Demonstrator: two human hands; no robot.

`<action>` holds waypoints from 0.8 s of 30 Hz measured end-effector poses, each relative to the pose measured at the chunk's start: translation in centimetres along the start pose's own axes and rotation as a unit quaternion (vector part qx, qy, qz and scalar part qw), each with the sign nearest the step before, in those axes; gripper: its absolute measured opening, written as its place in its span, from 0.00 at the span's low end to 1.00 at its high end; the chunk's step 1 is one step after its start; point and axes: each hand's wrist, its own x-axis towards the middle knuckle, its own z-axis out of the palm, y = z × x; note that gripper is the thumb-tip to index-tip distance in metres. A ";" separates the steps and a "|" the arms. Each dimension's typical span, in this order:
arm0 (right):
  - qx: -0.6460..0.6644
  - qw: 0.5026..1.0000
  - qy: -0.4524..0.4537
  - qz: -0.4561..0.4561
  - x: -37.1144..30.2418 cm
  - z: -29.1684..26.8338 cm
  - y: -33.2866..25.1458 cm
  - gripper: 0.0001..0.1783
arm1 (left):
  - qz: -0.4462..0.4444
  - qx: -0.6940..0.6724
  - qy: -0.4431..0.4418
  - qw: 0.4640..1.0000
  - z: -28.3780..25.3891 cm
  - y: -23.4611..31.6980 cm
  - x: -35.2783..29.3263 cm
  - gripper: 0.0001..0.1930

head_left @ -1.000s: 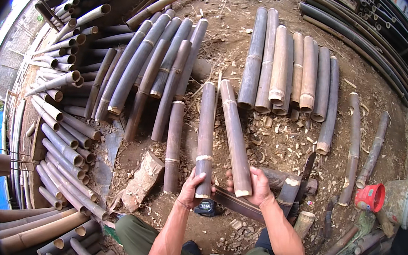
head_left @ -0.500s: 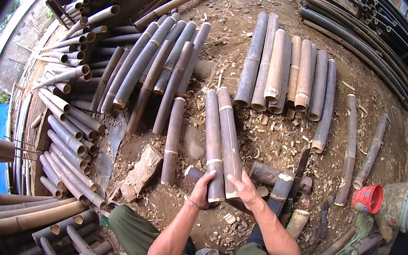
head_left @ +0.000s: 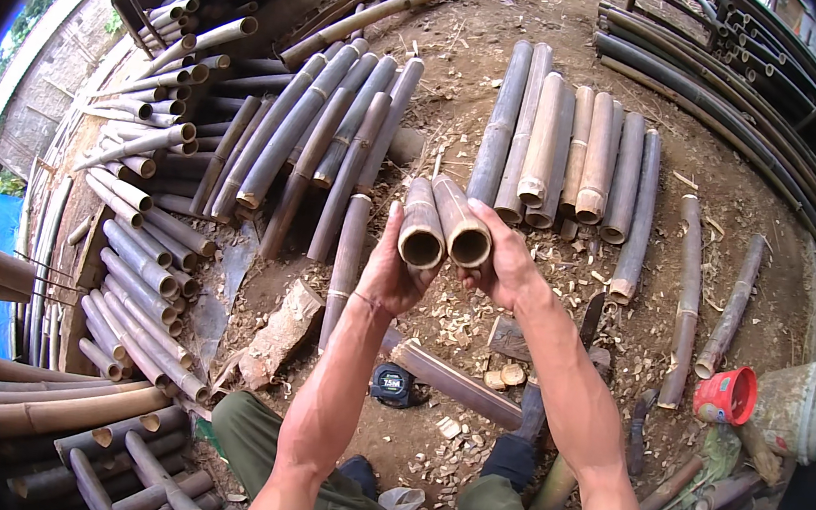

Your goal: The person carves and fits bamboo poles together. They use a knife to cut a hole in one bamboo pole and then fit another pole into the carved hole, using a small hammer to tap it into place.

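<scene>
Two cut bamboo poles stand out in front of me side by side, their hollow near ends tipped up toward me. My left hand (head_left: 399, 266) wraps the outer side of the left bamboo pole (head_left: 423, 206). Around the right bamboo pole (head_left: 457, 198) closes my right hand (head_left: 503, 264). The open mouths touch or nearly touch, and the far ends are hidden behind them. Below my hands lies a split or cut bamboo length (head_left: 454, 381) on the ground. A black tape measure (head_left: 392, 385) rests beside its left end.
A row of bamboo poles (head_left: 595, 161) lies ahead right, another group (head_left: 312, 123) ahead left. Stacked bamboo (head_left: 149, 271) fills the left side. A wood block (head_left: 280, 333), a blade (head_left: 592, 316), a red bucket (head_left: 725, 395) and a whitish bucket (head_left: 798, 405) sit around me. Shavings litter the dirt.
Both hands have raised the two poles away from the ground, tilting the near ends up so their hollow mouths show. The tape measure and the bamboo beneath have come into view.
</scene>
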 end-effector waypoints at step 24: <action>0.154 0.982 0.051 0.101 -5.6 -10.0 18.4 0.22 | -0.106 0.037 0.121 0.986 -12.3 -11.8 -7.1 0.28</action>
